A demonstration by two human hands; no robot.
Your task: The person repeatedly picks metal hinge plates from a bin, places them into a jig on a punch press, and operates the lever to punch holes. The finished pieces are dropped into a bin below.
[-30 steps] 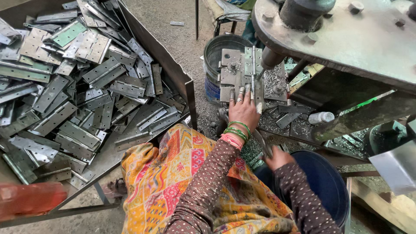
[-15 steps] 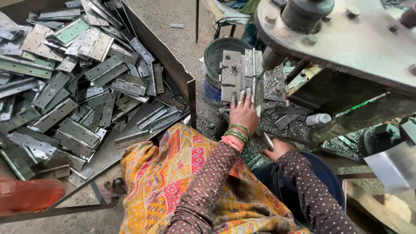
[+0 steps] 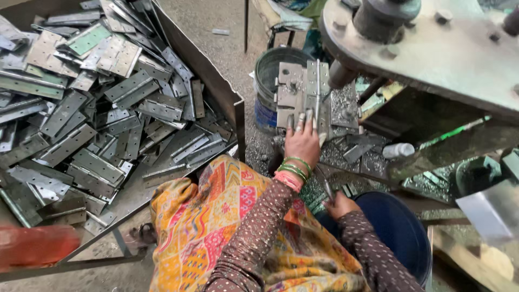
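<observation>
The left hand (image 3: 303,141) lies flat, fingers spread, on a grey hinge plate (image 3: 316,100) under the press head (image 3: 341,74) — its long axis runs away from the person. Bucket (image 3: 270,75) and tray wall (image 3: 219,89) crowd its left; the right hand (image 3: 339,204), low by the blue bin (image 3: 400,227), has its grip closed round a thin rod (image 3: 324,185).

Left hand (image 3: 303,141) flat, fingers spread on a metal hinge plate (image 3: 303,92) lying under the drill spindle (image 3: 341,73). Green and pink bangles (image 3: 292,172) at its wrist. Right hand (image 3: 338,204), nearer the body, closed around a thin metal rod (image 3: 324,184). Far left of both hands: tray (image 3: 208,73) heaped with hinges (image 3: 102,108). Bucket (image 3: 270,70) just beyond the left hand.
</observation>
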